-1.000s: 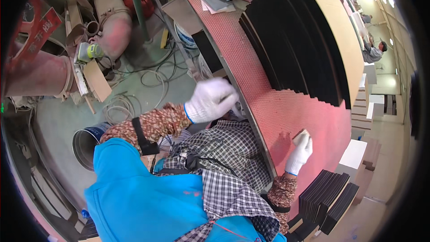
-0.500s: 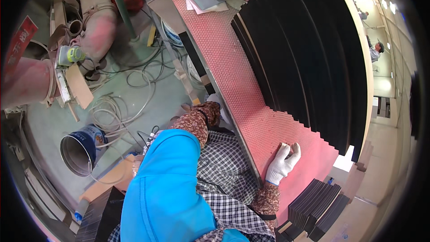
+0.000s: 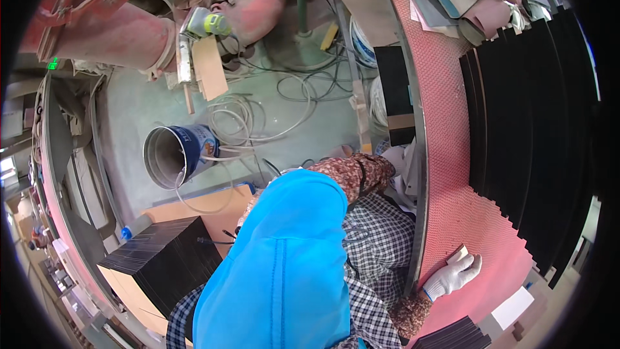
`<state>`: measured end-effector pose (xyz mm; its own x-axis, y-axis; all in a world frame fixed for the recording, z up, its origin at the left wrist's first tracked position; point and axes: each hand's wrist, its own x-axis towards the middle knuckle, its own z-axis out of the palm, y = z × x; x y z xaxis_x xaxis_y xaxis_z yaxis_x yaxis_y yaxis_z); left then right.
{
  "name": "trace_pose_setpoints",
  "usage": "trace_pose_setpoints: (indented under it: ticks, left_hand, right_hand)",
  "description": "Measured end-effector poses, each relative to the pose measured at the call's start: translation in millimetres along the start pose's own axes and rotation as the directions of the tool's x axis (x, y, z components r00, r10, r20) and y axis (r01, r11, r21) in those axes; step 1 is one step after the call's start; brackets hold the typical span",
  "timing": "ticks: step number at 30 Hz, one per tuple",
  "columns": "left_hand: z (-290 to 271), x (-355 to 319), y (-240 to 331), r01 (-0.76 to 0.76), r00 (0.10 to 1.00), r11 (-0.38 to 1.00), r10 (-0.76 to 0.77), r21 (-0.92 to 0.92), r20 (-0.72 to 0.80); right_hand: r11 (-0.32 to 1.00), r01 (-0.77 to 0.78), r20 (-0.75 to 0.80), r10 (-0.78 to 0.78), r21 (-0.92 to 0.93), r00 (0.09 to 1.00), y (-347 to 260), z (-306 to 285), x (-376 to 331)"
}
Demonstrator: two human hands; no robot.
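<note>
My right hand [image 3: 452,275], in a white glove, hovers over or rests on the pink dimpled table mat [image 3: 445,116] near its front end. Its fingers are bent around a small beige piece [image 3: 458,255], whose kind I cannot make out. To the right, a long row of black panels [image 3: 516,123] lies on the mat, with stepped ends. My left hand [image 3: 395,157], also in a pale glove, is down beside the table's edge, below the mat; its fingers are hidden. A dark upright panel [image 3: 394,90] with a brown band stands just beyond it.
Another stack of black panels [image 3: 161,255] stands at lower left, and a smaller one [image 3: 455,336] at the bottom right. A blue bucket [image 3: 177,155] lies on the floor by coiled hose [image 3: 242,119]. A sander [image 3: 210,22] rests near large pipes. Papers and pads [image 3: 458,0] lie at the table's far end.
The view has turned left, so everything sits further right in the picture. My right hand stays over the mat with the beige piece; my left stays beside the table edge.
</note>
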<state>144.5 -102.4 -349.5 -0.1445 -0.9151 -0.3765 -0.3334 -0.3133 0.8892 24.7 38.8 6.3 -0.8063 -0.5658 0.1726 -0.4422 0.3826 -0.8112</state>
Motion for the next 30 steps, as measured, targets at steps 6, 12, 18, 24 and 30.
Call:
trace_pose_setpoints:
  ticks: [6,12,18,24,30]
  left_hand:
    - [-93,-45,71,-0.121,0.981,0.992,0.124,-0.027,0.147]
    - [-192,-72,142,0.233,0.889,0.927,-0.081,-0.293,0.451]
    - [-227,-60,119,0.521,0.716,0.665,0.000,-0.535,0.698]
    - [-267,-74,116,0.687,0.602,0.523,-0.019,-0.505,0.798]
    - [-288,-101,144,0.755,0.494,0.503,-0.014,-0.421,0.869]
  right_hand:
    - [0.933,-0.069,-0.126,0.121,0.352,0.985,0,-14,-2]
    - [0.890,0.318,-0.072,-0.359,-0.327,0.931,8,-19,1]
    - [0.849,0.526,0.261,-0.497,-0.050,0.828,-57,-34,-63]
    - [0.948,0.312,0.754,-0.159,-0.064,0.638,-46,19,-106]
    - [0.946,-0.318,0.919,0.069,0.063,0.389,-10,80,-88]
